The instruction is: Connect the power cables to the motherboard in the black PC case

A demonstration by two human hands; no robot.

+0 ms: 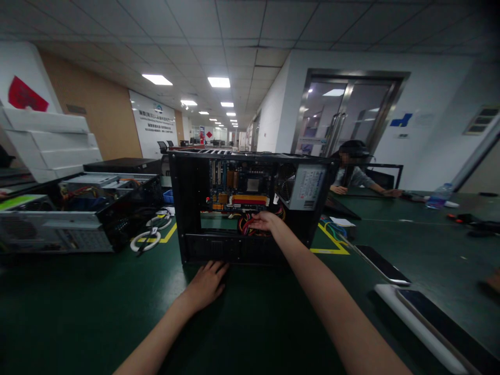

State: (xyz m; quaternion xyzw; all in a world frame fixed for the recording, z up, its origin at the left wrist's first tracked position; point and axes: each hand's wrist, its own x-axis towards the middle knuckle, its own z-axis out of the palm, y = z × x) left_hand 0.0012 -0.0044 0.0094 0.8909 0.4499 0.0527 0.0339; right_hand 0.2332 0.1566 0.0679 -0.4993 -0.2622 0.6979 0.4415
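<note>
You are resting your left hand palm down on the green surface, its fingers slightly spread and pointing at the lower edge of the black computer case; whether the fingertips are touching it, you cannot tell from here. Your right hand is reaching through the open side of the case, its fingers extending to the bundle of coloured cables; whether they are pinching any of it, you cannot tell.

The case is standing upright on the surface straight in front of you, its open side facing you. Inside, the motherboard is sitting above the cables, and the power supply is filling the upper right corner. Yellow tape is showing on the surface at both sides of the case.

To the left, a silver computer chassis is lying open, with a white cable coil resting between it and the case. To the right, a dark phone-like slab is lying flat, and farther back a co-worker is sitting near a plastic bottle.
</note>
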